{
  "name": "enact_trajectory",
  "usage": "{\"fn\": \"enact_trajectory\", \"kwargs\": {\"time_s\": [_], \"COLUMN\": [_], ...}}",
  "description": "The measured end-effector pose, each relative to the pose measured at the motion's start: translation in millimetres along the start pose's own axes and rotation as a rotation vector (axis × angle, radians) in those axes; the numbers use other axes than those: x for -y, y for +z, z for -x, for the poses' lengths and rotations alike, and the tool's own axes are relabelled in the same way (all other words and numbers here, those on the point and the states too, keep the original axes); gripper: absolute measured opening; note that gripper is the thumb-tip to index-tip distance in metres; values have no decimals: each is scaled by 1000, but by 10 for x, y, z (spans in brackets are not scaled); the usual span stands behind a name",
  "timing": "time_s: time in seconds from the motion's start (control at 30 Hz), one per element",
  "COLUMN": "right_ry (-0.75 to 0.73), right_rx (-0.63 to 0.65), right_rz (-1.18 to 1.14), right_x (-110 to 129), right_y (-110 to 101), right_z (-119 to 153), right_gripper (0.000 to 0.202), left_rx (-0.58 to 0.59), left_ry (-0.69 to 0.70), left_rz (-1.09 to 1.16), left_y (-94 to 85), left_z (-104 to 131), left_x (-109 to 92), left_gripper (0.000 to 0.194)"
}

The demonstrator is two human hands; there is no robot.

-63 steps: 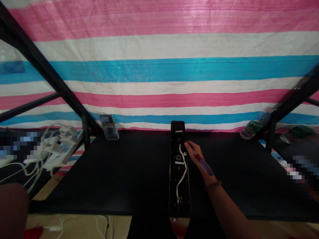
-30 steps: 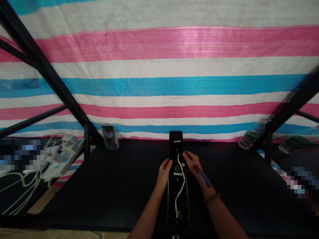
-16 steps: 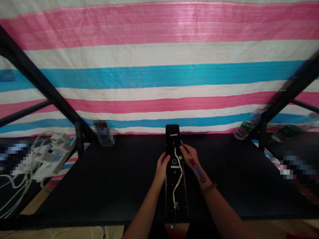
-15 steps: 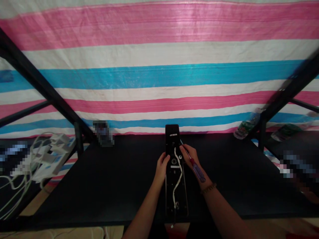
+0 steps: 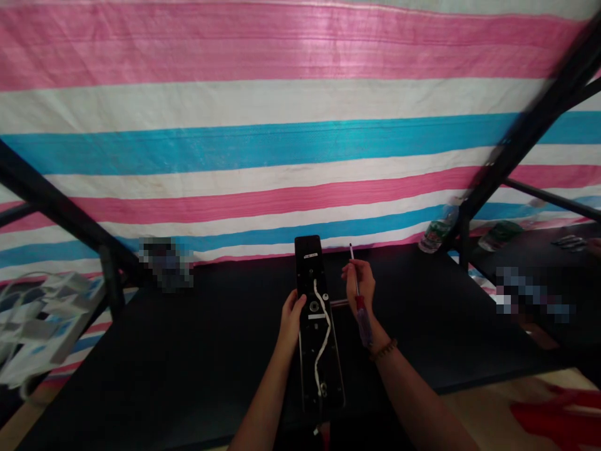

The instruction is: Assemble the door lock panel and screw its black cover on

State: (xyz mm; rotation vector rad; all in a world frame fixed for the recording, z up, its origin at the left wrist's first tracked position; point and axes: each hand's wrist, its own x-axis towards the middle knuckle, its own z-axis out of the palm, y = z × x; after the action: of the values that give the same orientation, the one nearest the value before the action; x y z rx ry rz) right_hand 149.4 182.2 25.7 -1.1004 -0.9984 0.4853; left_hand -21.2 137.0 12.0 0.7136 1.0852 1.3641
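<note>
A long black panel [image 5: 310,338] lies lengthwise in front of me, with a white cable [image 5: 327,326] running down its face. My left hand [image 5: 292,315] grips the panel's left edge, thumb on top. To the right of the panel, my right hand [image 5: 360,285] is closed on a screwdriver [image 5: 364,319] with a purple and red handle, its metal tip pointing up and away. That hand and the panel are apart. A short metallic bar [image 5: 339,303] sticks out from the panel's right side.
The black table [image 5: 211,351] carries a pixelated object [image 5: 166,264] at back left and a plastic bottle [image 5: 434,235] at back right. White power strips with cables [image 5: 61,313] lie far left. Black frame bars [image 5: 521,131] slant at both sides, before a striped sheet [image 5: 263,144].
My right hand has come off the panel's right edge and lifted away with the screwdriver, which now points upward. My left hand stays on the panel. The view has turned to the right.
</note>
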Motion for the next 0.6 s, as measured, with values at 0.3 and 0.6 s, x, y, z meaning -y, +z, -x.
{"fn": "enact_trajectory", "kwargs": {"time_s": [0.3, 0.6], "right_ry": [-13, 6], "right_rx": [184, 226], "right_rz": [-191, -159], "right_x": [342, 324], "right_y": [35, -145], "right_z": [159, 86], "right_gripper": [26, 58], "left_rx": [5, -9], "left_ry": [7, 7], "left_rz": [-3, -15], "left_y": [10, 7], "left_z": [6, 2], "left_x": [7, 9], "left_gripper": [45, 44]}}
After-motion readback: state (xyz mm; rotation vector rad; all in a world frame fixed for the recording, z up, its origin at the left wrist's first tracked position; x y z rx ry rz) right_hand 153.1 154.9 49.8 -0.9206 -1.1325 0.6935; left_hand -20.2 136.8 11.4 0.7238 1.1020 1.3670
